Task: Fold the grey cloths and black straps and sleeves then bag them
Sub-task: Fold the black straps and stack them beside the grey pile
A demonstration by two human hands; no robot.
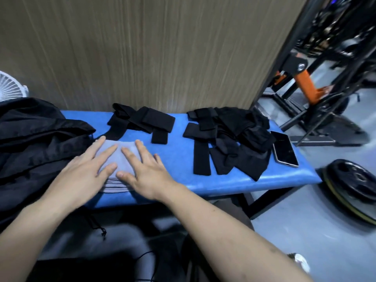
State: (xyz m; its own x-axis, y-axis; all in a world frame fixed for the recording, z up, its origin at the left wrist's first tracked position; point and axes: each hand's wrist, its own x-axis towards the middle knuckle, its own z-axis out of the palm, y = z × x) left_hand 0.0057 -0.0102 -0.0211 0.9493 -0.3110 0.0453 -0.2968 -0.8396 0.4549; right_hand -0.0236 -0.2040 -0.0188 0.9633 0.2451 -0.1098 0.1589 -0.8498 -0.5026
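Fingers of both hands lie straight and spread, pressing flat on the stack of grey cloths [120,159] with nothing gripped. Left hand [85,169] covers the stack's 9 o'clock side, right hand [144,169] its 3 o'clock side, index fingertips close together over the middle. The stack sits on the blue bench [179,157] toward its left end, layered edges showing at 6 o'clock beneath the thumbs. A black bag [36,143] lies at 9 o'clock of the cloths, touching the stack and spilling off the bench end. At 12 o'clock of the stack is a small group of folded black straps [144,121]; whether the nearest one touches the cloths cannot be told. At 3 o'clock, well apart, lies a larger loose heap of black straps and sleeves [230,139]. A phone [284,148] rests face up just beside that heap near the bench's right end. A weight plate [354,184] lies on the floor at 3 o'clock of the bench.
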